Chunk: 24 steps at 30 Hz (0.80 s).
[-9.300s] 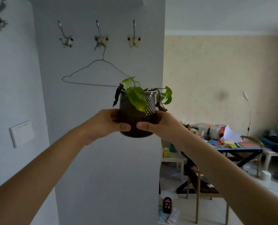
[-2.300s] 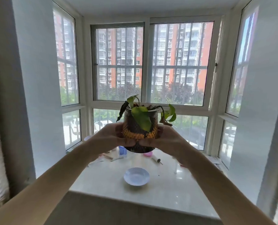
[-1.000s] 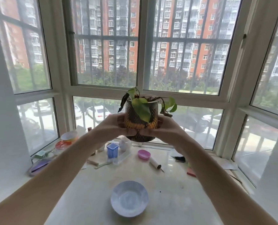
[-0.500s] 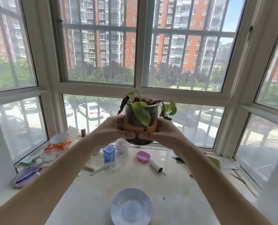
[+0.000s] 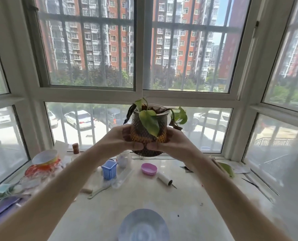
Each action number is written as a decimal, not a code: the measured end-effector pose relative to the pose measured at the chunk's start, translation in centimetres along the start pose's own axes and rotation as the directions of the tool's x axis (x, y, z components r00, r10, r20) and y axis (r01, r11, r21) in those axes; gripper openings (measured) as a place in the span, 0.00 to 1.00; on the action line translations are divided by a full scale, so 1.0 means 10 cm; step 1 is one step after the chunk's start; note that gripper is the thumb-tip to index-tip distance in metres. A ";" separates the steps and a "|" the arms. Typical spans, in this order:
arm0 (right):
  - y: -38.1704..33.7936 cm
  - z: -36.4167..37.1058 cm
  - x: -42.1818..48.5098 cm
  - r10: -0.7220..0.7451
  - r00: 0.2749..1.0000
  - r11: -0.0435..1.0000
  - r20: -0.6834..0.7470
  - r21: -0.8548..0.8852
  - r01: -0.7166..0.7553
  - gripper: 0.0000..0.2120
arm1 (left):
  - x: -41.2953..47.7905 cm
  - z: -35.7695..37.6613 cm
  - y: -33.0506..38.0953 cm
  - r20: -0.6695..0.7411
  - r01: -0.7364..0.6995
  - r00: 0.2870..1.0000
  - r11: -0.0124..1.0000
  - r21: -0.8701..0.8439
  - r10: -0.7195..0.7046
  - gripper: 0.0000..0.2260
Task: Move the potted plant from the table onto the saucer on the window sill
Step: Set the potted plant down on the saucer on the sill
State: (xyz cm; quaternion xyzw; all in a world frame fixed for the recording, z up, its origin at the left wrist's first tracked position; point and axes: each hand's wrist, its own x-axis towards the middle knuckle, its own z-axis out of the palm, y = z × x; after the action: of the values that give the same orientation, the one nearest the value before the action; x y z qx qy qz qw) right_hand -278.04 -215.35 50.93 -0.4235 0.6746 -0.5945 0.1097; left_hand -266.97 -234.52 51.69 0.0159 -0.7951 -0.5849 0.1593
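The potted plant (image 5: 149, 131), a textured glass pot with green and wilted leaves, hangs in the air at arm's length in front of the window. My left hand (image 5: 120, 141) grips its left side and my right hand (image 5: 175, 145) its right side, thumbs meeting at the front. The pale blue saucer (image 5: 143, 226) lies on the marble window sill (image 5: 188, 206) at the bottom edge of the view, well below and nearer to me than the pot. Its near rim is cut off by the frame.
Clutter lines the back and left of the sill: a blue slotted box (image 5: 109, 169), a pink dish (image 5: 149, 169), a white roll (image 5: 164, 178), a small white cup (image 5: 123, 159), a comb (image 5: 99, 190), a colourful bowl (image 5: 44, 160). Window frames enclose three sides.
I have come closer to the sill with the pot still in both hands. The saucer has slid down to the bottom edge of the view.
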 end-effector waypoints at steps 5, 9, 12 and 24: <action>0.21 0.01 -0.03 -0.002 1.000 1.000 -0.002 -0.005 0.002 0.21 | -0.02 0.09 -0.22 -0.011 -0.005 1.000 1.000 -0.014 0.005 0.25; 0.42 0.04 -0.16 0.000 1.000 1.000 0.022 -0.006 0.001 0.25 | -0.10 0.19 -0.48 -0.024 -0.021 1.000 1.000 -0.023 0.021 0.25; 0.60 0.04 -0.28 0.012 0.999 1.000 0.038 -0.015 -0.012 0.22 | -0.20 0.29 -0.68 -0.036 -0.029 0.999 1.000 -0.009 0.029 0.24; 1.70 0.37 -0.79 0.022 0.997 1.000 0.070 -0.017 -0.021 0.16 | -0.60 0.66 -1.77 -0.056 0.009 0.998 1.000 0.012 -0.008 0.25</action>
State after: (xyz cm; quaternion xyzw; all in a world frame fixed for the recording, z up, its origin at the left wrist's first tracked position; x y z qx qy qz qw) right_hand -278.23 -213.59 31.89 -0.4377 0.6798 -0.5724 0.1365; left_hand -265.89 -232.70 31.96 0.0365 -0.7938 -0.5802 0.1789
